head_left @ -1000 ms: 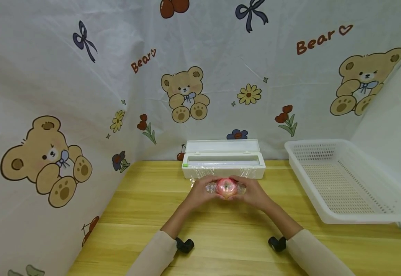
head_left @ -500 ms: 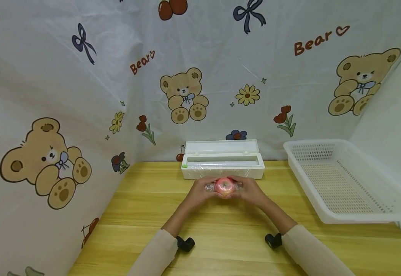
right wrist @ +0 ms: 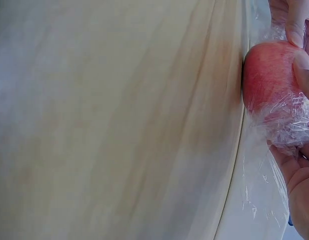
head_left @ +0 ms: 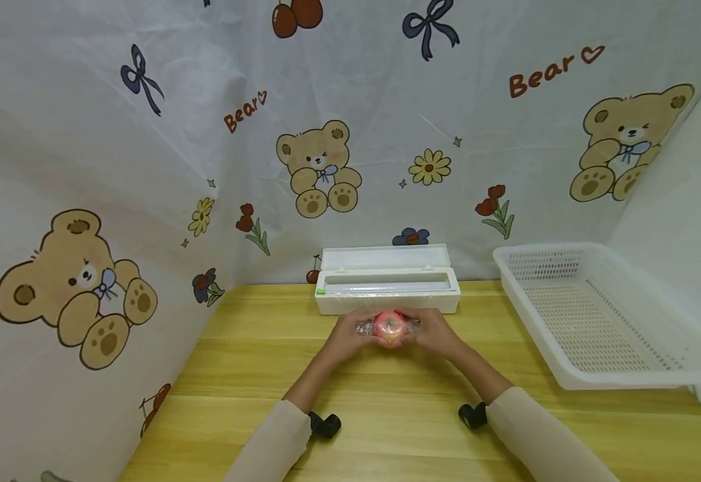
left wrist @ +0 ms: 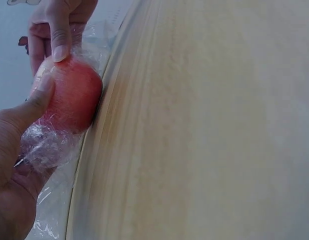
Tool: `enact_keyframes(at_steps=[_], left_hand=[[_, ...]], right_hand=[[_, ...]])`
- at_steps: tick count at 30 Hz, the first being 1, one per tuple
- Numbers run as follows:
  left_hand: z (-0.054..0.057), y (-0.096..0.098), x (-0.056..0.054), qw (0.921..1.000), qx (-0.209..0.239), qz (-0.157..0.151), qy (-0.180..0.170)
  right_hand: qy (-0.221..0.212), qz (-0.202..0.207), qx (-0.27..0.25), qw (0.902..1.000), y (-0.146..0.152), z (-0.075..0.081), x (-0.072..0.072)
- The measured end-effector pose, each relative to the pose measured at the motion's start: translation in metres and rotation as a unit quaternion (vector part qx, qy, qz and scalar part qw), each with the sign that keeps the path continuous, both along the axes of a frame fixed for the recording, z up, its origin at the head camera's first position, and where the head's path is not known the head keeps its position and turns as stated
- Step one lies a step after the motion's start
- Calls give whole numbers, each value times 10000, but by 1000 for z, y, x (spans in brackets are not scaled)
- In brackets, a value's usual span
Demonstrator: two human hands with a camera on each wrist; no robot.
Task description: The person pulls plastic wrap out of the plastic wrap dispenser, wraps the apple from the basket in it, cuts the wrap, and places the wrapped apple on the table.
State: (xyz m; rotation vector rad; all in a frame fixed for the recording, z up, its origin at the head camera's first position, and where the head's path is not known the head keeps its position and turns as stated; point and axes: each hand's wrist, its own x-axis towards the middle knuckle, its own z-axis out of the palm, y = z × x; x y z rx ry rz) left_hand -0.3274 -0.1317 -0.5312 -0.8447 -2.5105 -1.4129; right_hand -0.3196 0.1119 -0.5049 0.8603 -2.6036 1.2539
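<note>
I see left hand [head_left: 349, 334] and right hand [head_left: 437, 332] both gripping the apple [head_left: 390, 327], thumbs touching it. It's between them, plastic film [head_left: 365, 328] bunched either side, near the white box [head_left: 386, 305].

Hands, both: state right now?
Left hand: holding the cling-wrapped red apple from its left side.
Right hand: holding the same apple from its right side.

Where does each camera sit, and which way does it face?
Head: on the head, facing forward and down at the table; sleeves, left grip and right grip show.
Left wrist: worn there, facing the apple at picture left; both grips show.
Right wrist: worn there, facing the apple at picture right; both grips show.
Shared by the wrist views: apple and clear film.
</note>
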Motion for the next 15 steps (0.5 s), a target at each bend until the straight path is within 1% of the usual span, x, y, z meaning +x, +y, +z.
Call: enact_keyframes(at_steps=[3, 7, 12, 15], left_hand=[[0, 1, 1, 10000, -22, 27, -5], [1, 2, 1, 9999, -70, 110, -94], [3, 1, 1, 9992, -289, 170, -225], [7, 0, 4, 9984, -464, 177, -256]], right_hand=[[-43, 2, 22, 10000, 0, -1, 0], [-27, 57, 68, 10000, 2, -1, -1], [-130, 177, -28, 9998, 2, 2, -1], [-150, 236, -85, 9996, 2, 3, -1]])
